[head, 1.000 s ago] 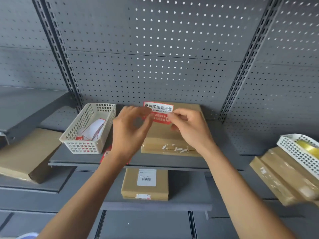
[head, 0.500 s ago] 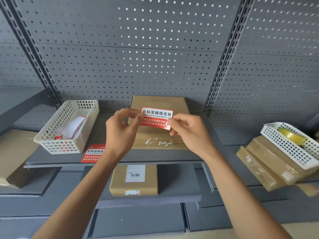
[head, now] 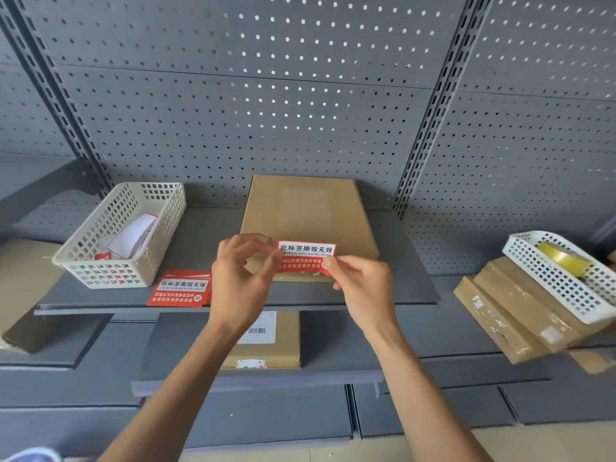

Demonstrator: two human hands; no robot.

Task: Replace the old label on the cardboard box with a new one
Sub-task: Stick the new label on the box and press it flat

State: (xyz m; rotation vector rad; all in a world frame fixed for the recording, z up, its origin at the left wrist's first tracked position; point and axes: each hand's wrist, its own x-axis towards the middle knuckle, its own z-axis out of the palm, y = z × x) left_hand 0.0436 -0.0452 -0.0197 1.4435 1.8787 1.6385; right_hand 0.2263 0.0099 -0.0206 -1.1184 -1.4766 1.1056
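Observation:
A flat cardboard box (head: 306,211) lies on the middle grey shelf (head: 410,288), its long side running back toward the pegboard. In front of its near end I hold a red and white label (head: 305,256) flat and level. My left hand (head: 241,271) pinches the label's left edge between thumb and fingers. My right hand (head: 361,283) pinches its lower right corner. The box's near edge is hidden behind the label and my hands. A small stack of the same red labels (head: 181,290) lies on the shelf to the left of my left hand.
A white basket (head: 123,238) with torn label scraps stands at the shelf's left. Another box (head: 273,341) with a barcode sticker lies on the lower shelf. At the right, a white basket (head: 566,278) holding a yellow tape roll (head: 563,258) rests on stacked boxes (head: 513,318).
The view has tilted so the shelf sits lower in frame. My hands have lowered the label toward the box's near end, and the stack of red labels has come into sight.

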